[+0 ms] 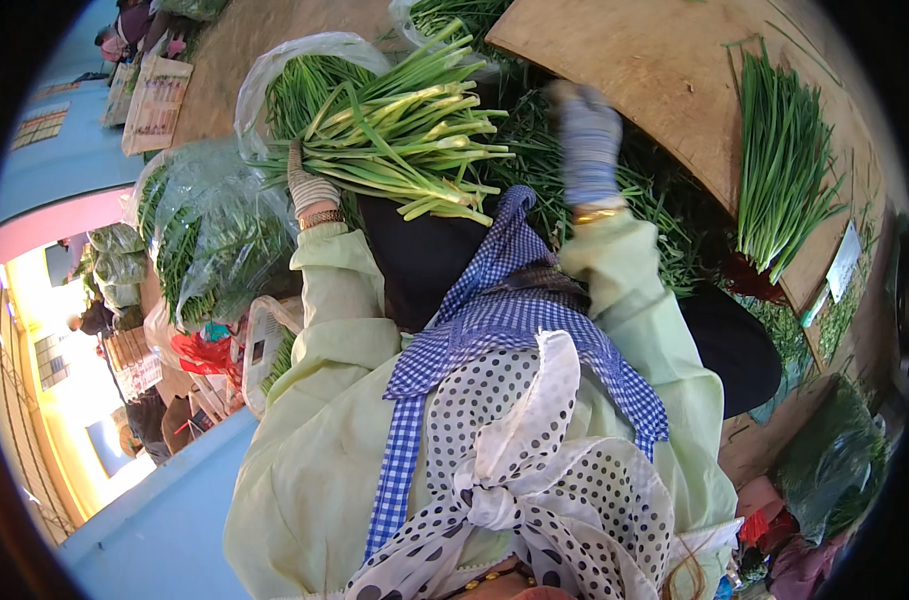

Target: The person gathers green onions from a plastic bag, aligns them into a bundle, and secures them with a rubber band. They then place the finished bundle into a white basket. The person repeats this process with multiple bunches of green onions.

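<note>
A bunch of long green stalks with pale cut ends, like garlic chives [417,150], lies across my left hand [308,180], which wears a striped knit glove and grips it at its left side. My right hand [589,142], in a blue-grey knit glove, is motion-blurred to the right of the pale ends, over loose green leaves [529,150]; its fingers are too blurred to read. Below my hands is a blue checked apron [499,300]. A neat bundle of green chives [781,161] lies on the wooden board at the right.
The wooden board [649,52] reaches from the top to the right. Plastic bags of greens [206,232] stand at the left, one open bag [252,97] just behind the bunch. A white plastic basket [263,337] is by my left elbow. Other people [131,22] are far off at the upper left.
</note>
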Motion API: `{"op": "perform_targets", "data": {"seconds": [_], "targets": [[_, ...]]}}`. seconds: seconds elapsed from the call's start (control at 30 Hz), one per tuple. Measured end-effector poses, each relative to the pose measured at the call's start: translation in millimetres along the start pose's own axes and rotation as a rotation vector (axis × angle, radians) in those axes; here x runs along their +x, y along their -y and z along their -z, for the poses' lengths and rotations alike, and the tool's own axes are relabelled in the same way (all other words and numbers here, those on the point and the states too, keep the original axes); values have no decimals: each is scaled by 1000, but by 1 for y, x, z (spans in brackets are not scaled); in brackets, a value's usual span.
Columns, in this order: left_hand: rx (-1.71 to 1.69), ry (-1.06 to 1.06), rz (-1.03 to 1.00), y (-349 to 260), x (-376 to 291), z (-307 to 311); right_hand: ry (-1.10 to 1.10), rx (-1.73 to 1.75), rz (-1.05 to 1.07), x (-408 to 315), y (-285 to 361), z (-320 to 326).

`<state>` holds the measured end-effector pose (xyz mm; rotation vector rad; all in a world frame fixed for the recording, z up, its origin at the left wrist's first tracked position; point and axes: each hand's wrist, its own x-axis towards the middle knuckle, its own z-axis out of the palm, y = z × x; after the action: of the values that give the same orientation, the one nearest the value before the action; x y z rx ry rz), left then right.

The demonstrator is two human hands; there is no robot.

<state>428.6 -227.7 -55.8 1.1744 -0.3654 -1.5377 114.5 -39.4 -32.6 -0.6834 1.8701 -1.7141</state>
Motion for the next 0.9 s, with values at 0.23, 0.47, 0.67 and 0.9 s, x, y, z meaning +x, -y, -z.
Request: {"op": "perform_targets", "data": {"seconds": [0.23,0.47,0.67,0.9], "targets": [[-16,-12,-22,5,-9,-7,680,380,-362,-73,5,29],[7,7,-110,4,-10,-5,650,460,-540,-84,-5,-19],[-41,-106,75,-2,-15,-5,627,-258,-399,-50,-29,79],[-43,-108,111,-2,-25,-21,481,-29,83,-41,2,54]]}}
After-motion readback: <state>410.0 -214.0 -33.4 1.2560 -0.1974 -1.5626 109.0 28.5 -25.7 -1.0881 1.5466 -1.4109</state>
